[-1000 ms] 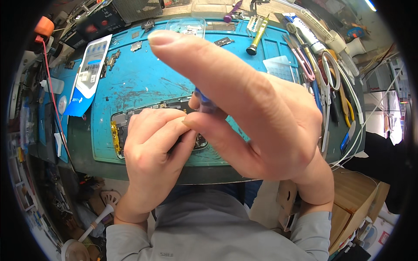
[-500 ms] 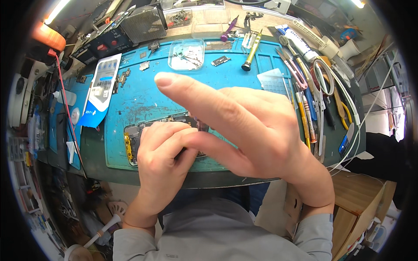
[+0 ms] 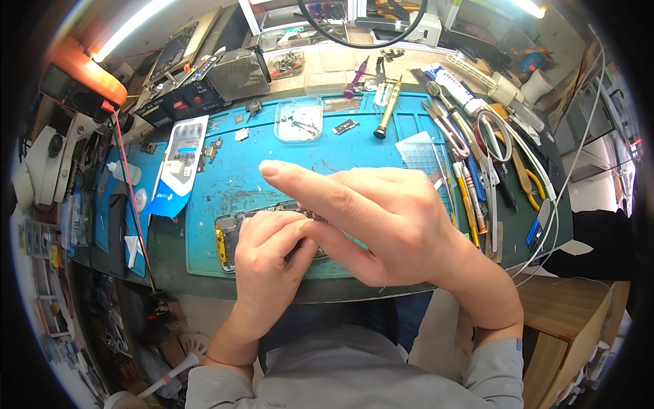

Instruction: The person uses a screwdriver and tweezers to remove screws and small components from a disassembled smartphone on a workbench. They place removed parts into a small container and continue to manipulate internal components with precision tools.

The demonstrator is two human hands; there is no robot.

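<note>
Scuffed blue mat [image 3: 235, 163] on dark bench [image 3: 165, 262], lit tubes [image 3: 133, 29] beyond; our left hand [image 3: 268, 249] and right hand [image 3: 388, 221] meet over an opened phone [image 3: 235, 228], their grip we cannot tell.

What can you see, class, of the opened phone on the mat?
The opened phone lies flat, lengthwise left to right, on the blue mat near its front edge. Its inside shows dark grey, metal-looking parts, with a yellow strip along its left end. The left hand and right hand hide much of it; their contact is unclear.
</note>
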